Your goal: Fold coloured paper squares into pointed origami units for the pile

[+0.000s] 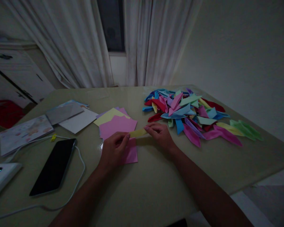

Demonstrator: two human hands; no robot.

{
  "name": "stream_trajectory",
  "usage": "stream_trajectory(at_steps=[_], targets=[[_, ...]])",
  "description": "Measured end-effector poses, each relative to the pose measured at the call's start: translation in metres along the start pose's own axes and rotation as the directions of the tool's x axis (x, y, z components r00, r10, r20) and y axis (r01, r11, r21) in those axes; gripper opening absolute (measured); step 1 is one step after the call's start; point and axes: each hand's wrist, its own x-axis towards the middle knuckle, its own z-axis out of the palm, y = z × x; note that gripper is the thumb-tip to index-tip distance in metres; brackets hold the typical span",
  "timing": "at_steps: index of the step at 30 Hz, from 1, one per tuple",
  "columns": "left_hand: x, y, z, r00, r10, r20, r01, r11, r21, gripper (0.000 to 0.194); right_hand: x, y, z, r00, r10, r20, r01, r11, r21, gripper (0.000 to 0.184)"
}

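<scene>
Between my two hands stretches a narrow strip of folded yellow paper [138, 133]. My left hand [114, 148] pinches its left end between thumb and fingers, and my right hand [161, 135] pinches the right end. Beneath and behind my left hand lie loose pink paper sheets [118, 126], with a pale yellow sheet [111, 115] and some purple ones among them. To the right of my right hand spreads a large pile of folded paper pieces [180, 110] in pink, blue, red, green, purple and yellow.
A black phone [54, 167] lies at left beside a white cable [82, 164] and a white device [4, 176]. Behind them are a patterned booklet [26, 134] and white sheets [79, 119]. Curtains [142, 44] hang past the table's far edge, and a wall [246, 63] borders its right side.
</scene>
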Motion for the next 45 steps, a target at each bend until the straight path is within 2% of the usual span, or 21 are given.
stream_trajectory(at_steps=[8,18,22,25,27,30,33,36,40,43,45], targets=[[0.004,-0.011,0.002,0.994,-0.086,0.065,0.099,0.97,-0.224,0.04,0.002,0.001,-0.002,0.999,-0.01,0.051,0.006,0.997,0.082,0.021],[-0.001,-0.004,0.003,0.997,-0.072,-0.04,0.067,0.99,-0.124,0.034,-0.005,-0.004,0.012,0.999,-0.027,-0.035,0.027,1.0,-0.002,0.015],[-0.001,-0.006,0.003,0.993,-0.112,-0.036,0.106,0.986,-0.129,0.033,-0.007,-0.006,0.014,0.996,-0.069,-0.061,0.066,0.996,-0.052,0.01],[-0.001,-0.008,0.003,0.995,-0.096,-0.009,0.094,0.988,-0.123,0.027,-0.008,-0.005,0.013,0.993,-0.098,-0.061,0.091,0.99,-0.108,0.007],[-0.001,-0.012,0.002,0.998,-0.054,0.018,0.056,0.996,-0.075,0.023,-0.007,-0.004,0.011,0.993,-0.109,-0.043,0.101,0.984,-0.147,0.007],[0.001,-0.021,0.001,0.995,0.074,0.067,-0.075,0.997,0.019,0.019,-0.007,-0.003,0.008,0.997,-0.074,0.011,0.075,0.973,-0.217,0.005],[0.003,-0.03,-0.001,0.969,0.22,0.109,-0.23,0.969,0.085,0.017,-0.005,-0.001,0.005,0.997,-0.043,0.057,0.056,0.965,-0.255,0.006],[0.003,-0.034,-0.003,0.942,0.309,0.132,-0.328,0.93,0.165,0.02,-0.002,0.0,0.003,0.991,-0.092,0.1,0.116,0.956,-0.269,0.007],[0.004,-0.033,-0.007,0.923,0.346,0.169,-0.378,0.9,0.218,0.025,-0.002,0.002,-0.001,0.97,-0.182,0.16,0.221,0.935,-0.278,0.01],[0.005,-0.03,-0.009,0.913,0.379,0.151,-0.404,0.889,0.216,0.024,-0.002,0.004,-0.004,0.954,-0.228,0.194,0.273,0.928,-0.254,0.025],[0.006,-0.029,-0.009,0.905,0.401,0.138,-0.423,0.878,0.225,0.023,-0.002,0.007,-0.006,0.941,-0.256,0.221,0.308,0.918,-0.249,0.024]])
